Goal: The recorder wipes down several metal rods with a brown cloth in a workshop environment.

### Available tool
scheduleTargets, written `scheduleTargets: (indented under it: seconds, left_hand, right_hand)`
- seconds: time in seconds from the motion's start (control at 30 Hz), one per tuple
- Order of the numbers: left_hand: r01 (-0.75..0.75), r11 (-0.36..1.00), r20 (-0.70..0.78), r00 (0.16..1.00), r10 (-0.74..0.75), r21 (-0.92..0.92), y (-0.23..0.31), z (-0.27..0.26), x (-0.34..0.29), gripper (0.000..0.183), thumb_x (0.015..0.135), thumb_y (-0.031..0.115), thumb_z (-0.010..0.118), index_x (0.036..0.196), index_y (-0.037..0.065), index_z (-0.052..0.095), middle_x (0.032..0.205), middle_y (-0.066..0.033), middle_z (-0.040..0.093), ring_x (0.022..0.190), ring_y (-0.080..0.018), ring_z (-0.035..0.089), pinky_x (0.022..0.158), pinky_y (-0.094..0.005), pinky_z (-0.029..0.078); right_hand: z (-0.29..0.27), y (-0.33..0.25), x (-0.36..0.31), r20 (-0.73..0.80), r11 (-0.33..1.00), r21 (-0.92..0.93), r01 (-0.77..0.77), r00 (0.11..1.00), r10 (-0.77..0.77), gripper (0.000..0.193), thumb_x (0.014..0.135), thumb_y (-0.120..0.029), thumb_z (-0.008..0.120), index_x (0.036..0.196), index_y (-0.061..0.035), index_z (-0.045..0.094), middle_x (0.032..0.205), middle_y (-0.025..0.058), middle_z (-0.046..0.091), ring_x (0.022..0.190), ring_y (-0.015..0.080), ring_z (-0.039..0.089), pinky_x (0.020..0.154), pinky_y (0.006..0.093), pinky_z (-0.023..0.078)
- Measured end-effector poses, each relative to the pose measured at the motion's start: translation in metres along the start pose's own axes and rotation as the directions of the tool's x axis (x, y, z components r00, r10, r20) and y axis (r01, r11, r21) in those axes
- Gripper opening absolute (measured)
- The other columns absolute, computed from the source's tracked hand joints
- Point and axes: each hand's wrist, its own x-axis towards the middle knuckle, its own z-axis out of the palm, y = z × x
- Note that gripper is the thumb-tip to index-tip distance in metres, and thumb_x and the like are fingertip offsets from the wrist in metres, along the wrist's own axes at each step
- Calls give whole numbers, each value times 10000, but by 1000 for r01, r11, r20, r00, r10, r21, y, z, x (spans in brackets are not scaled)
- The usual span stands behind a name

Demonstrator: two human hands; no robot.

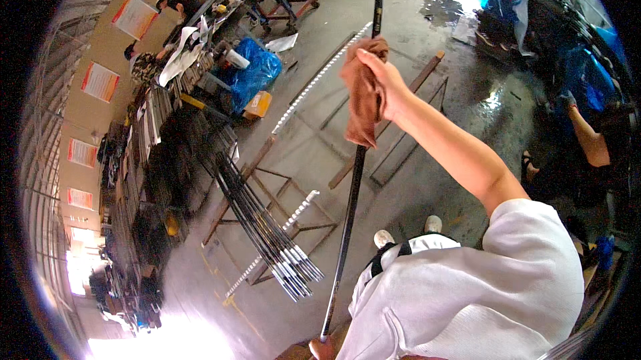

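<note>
A long, thin black rod (348, 226) runs slantwise in front of me, with its lower end turning pale silver. Far up the rod, my right hand (386, 86) is closed round a brown cloth (364, 109) that is wrapped about it; the top of the rod sticks out above. At the lower edge of the picture, my left hand (322, 348) grips the pale end and is only partly visible. To the left, a bundle of similar black rods (267, 233) with silvery ends rests across a metal rack (294, 228).
White-notched bars (320, 79) top the low racks. Blue plastic covering (257, 69) and a yellow box (258, 104) stand beside the cluttered bench at left. Other people work at the far left and at right, where a co-worker's arm (587, 136) shows. Wet patches mark the concrete floor (491, 99).
</note>
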Motion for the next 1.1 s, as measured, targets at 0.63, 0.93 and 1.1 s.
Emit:
scheduleTargets:
  seconds: [0.63,0.93,1.1]
  left_hand:
    - [-225,858,37,962,272,-461,316,-108,36,310,774,276,619,649,-6,585,504,-88,521,483,-145,481,486,-339,401]
    - [-344,870,-72,937,341,-354,354,-110,44,260,716,245,626,831,11,620,745,-220,603,776,-382,593,642,-414,465]
    - [-265,930,-57,964,259,-256,236,-43,56,193,732,269,625,773,83,593,666,-167,578,634,-367,564,574,-427,445]
  right_hand:
    - [51,90,-76,443,984,-19,-179,880,169,215,843,-270,576,825,-63,519,704,66,567,615,196,568,528,345,486]
    - [32,156,-123,0,965,-240,-107,994,110,212,796,-207,645,693,-80,509,656,31,528,552,153,499,504,289,427]
    - [60,-2,-20,138,971,-237,18,990,15,441,745,-554,597,699,-124,514,628,33,517,588,202,519,511,345,434]
